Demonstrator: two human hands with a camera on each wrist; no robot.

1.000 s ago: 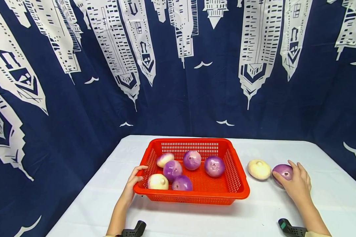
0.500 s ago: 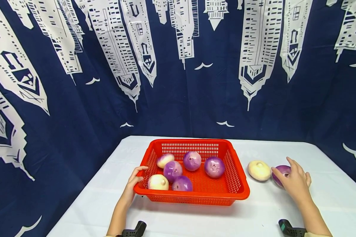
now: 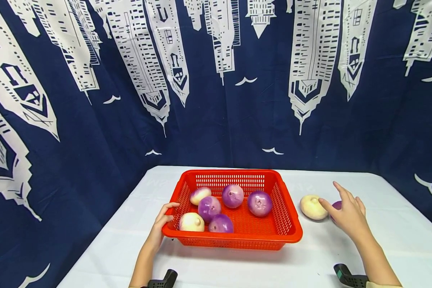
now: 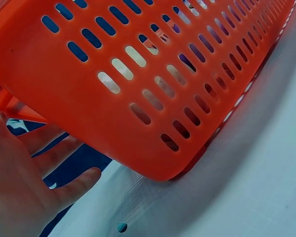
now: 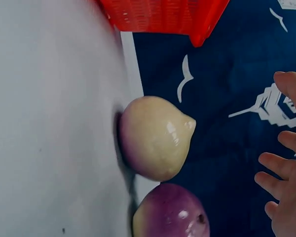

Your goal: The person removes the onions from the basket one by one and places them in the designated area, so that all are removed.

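My left hand (image 3: 163,218) lies at the left end of a red plastic basket (image 3: 234,237), its fingertips at the rim. In the left wrist view, its fingers (image 4: 54,148) look straight and spread, partly hidden behind the basket's corner, with the thumb apart from the wall. My right hand (image 3: 347,214), fingers spread and holding nothing, hovers over two turnips to the right of the basket. One is a cream turnip (image 3: 314,207) with a pointed tip; the purple turnip (image 5: 175,212) beside it is mostly covered by the hand in the head view.
Several purple and cream turnips sit in the basket, among them a purple turnip (image 3: 260,203) at its right and a cream turnip (image 3: 192,221) at front left. A white cloth (image 3: 309,260) covers the table. Behind hangs a navy curtain (image 3: 216,120) printed with white buildings.
My right hand has let go of the purple turnip, risen and shifted left toward the cream turnip. My left hand and the basket stay in place.
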